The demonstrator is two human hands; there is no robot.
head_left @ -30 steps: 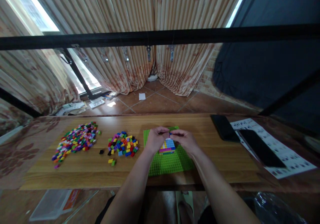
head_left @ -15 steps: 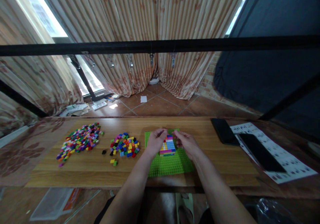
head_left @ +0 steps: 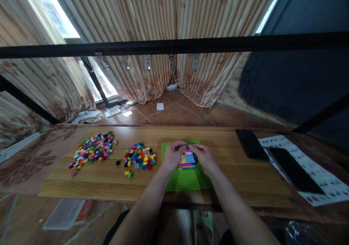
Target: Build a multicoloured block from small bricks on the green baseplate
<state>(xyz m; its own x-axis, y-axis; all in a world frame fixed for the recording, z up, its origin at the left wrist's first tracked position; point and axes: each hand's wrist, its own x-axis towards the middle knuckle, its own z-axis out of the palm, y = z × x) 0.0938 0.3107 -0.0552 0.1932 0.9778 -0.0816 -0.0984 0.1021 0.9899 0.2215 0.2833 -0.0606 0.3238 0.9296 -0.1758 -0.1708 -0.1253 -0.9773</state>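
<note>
While both hands reach over the plate (head_left: 180,185), the model (head_left: 188,160) sits between them, its far end beneath their fingertips and its near end showing between the wrists. The left hand (head_left: 175,155) curls in from the model's left, thumb and fingers drawn close; the right hand (head_left: 204,155) bends in from the other side in much the same way. Whether either one grips a brick cannot be told, as the fingertips are too small and partly hidden.

The model is a low, blocky build: its top shows light blue, white and yellow, with pink toward the far end, and its near face carries bright bands, pink above yellow. It stands on the green studded plate, inside the plate's edges. The plate lies close to the near edge of the table (head_left: 253,181), around the middle of that edge.
</note>
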